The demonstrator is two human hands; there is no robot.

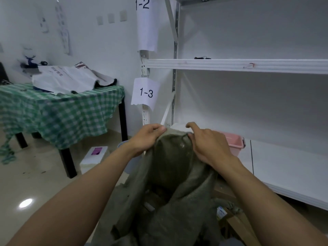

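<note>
1. Olive-green woven sack (170,167) hangs in front of the lower shelf (292,167), with its top edge raised.
2. The left hand (149,139) pinches this edge. The right hand (209,146) grips it just beside, with the forefinger lifted.
3. The fabric could slip from such a small pinch, and the sack would drop.
4. A swing forward could knock the pink bin (236,142) behind.

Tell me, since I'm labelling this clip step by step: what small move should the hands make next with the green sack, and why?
Probably draw the hands apart to widen the mouth. The left hand and right hand both grip the far rim of the sack, close together, so the cloth bunches between them and its inside is dark and hard to see.
</note>
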